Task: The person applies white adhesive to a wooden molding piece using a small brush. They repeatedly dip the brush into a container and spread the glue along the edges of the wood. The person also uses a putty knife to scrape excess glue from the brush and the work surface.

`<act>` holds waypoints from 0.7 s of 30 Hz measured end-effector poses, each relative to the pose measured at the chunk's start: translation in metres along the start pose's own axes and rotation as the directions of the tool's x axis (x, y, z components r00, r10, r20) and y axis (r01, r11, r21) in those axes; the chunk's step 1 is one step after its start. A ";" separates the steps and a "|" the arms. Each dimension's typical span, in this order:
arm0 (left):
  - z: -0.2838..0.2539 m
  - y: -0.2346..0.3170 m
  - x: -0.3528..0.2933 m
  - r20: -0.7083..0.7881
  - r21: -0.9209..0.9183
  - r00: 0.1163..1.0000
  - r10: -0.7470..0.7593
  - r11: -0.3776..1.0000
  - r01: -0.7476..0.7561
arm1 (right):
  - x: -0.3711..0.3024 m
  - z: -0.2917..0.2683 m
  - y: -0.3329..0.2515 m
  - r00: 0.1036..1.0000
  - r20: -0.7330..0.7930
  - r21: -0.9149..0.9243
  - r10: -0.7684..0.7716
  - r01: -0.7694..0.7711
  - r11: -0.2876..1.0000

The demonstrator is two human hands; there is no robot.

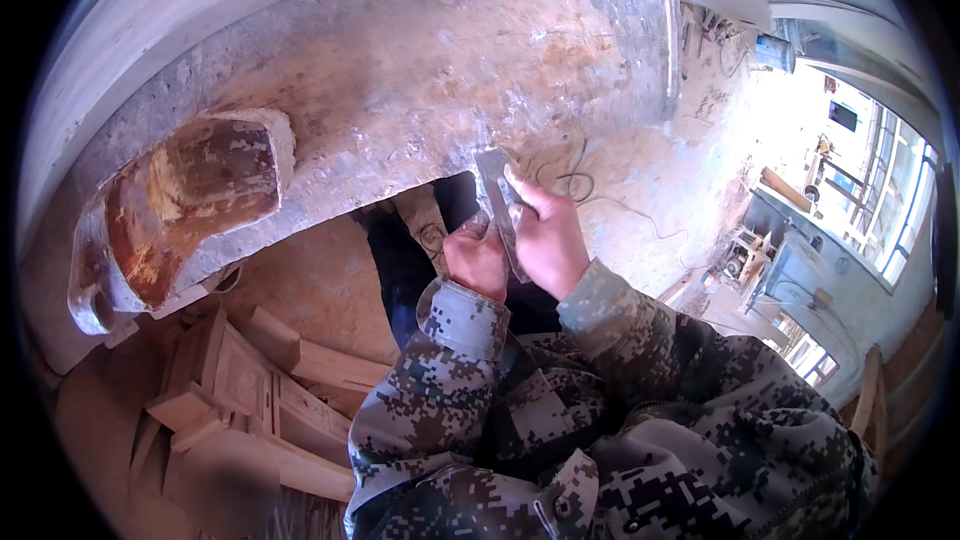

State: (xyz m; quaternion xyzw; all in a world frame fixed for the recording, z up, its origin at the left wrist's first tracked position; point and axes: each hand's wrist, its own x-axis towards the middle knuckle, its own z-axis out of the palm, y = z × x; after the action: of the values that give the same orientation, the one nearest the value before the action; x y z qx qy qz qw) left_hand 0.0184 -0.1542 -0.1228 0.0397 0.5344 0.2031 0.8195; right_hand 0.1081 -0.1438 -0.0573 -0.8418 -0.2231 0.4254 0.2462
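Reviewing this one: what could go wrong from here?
Both hands, left and right, grip a narrow flat tool with fingers close to its edges; if those are sharp, which I can't tell, a slip might cut a finger.

The brown tray lies by the front edge of the worn bench, so a bump from the left arm could perhaps knock it off.

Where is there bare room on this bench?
The widest free patch is the middle of the worn bench, between the open container on the left and the pale strip on the right. Crowded: around the container, and the near edge, where left hand and right hand hold a flat tool.
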 end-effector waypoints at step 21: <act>0.011 -0.027 0.006 0.307 -0.595 0.951 -0.033 0.773 0.218 | -0.020 -0.054 0.038 0.977 0.188 0.400 -0.101 0.018 0.916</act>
State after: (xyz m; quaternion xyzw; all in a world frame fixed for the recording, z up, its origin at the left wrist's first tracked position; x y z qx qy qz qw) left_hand 0.0382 -0.1752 -0.1306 -0.2407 0.3177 0.3045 0.8651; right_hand 0.1484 -0.1971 -0.0406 -0.7190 -0.1824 0.5385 0.3998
